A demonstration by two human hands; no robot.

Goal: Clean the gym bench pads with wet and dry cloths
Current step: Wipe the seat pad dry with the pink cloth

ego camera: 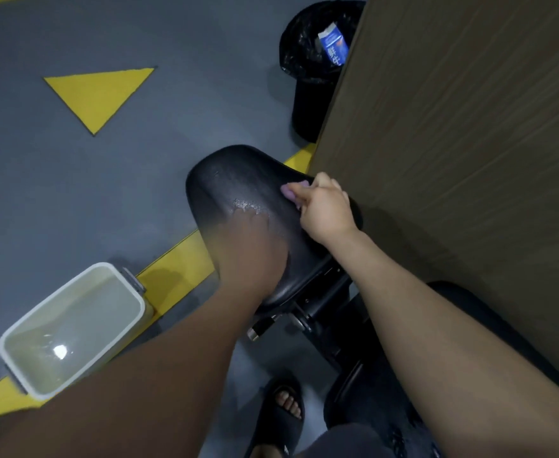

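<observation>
Starting at the left, a white water basin [53, 299] sits on the floor, and the left hand [255, 233] lies on the black bench seat pad [225, 180] beside a wet patch [246, 206], too blurred to tell what it holds. The pad's long axis runs away from the person, its rounded end pointing forward. At the pad's right edge, the right hand [324, 209] grips a lilac cloth [289, 190], so the unwiped surface lies to its left.
</observation>
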